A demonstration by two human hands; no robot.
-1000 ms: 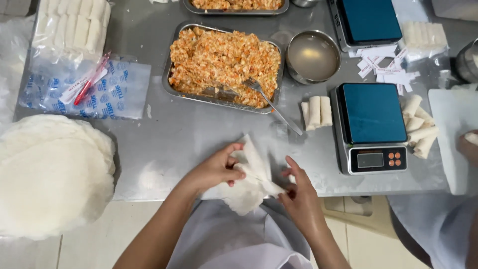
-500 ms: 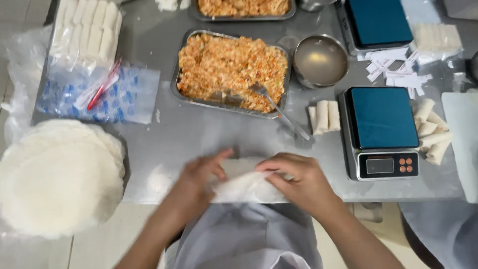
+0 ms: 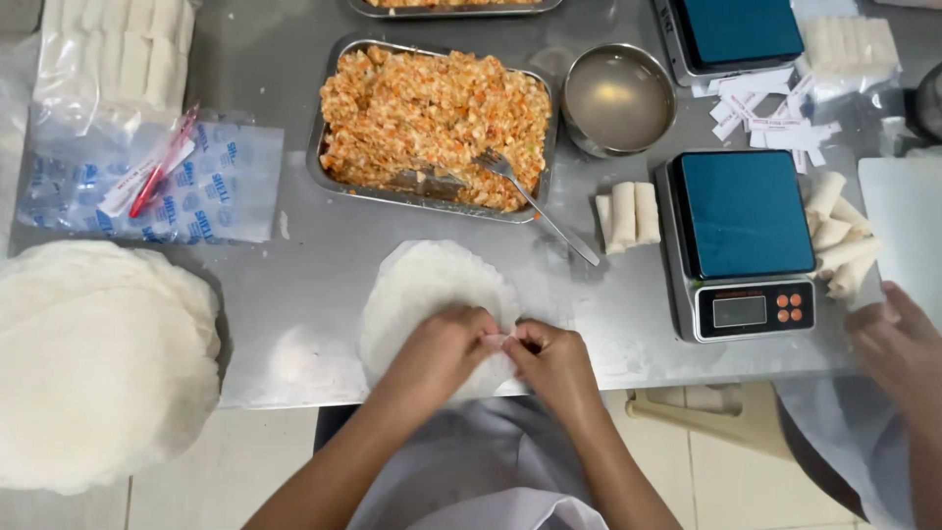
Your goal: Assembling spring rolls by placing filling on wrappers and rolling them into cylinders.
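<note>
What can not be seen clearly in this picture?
- Head view: the near edge of the wrapper is hidden under the left hand and right hand.
- The second tray is cut off by the top edge.
- The scale display is too small to read.

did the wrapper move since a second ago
Yes. The wrapper, earlier bunched up in both hands off the table edge, now lies flat on it, nearer the filling tray.
</note>
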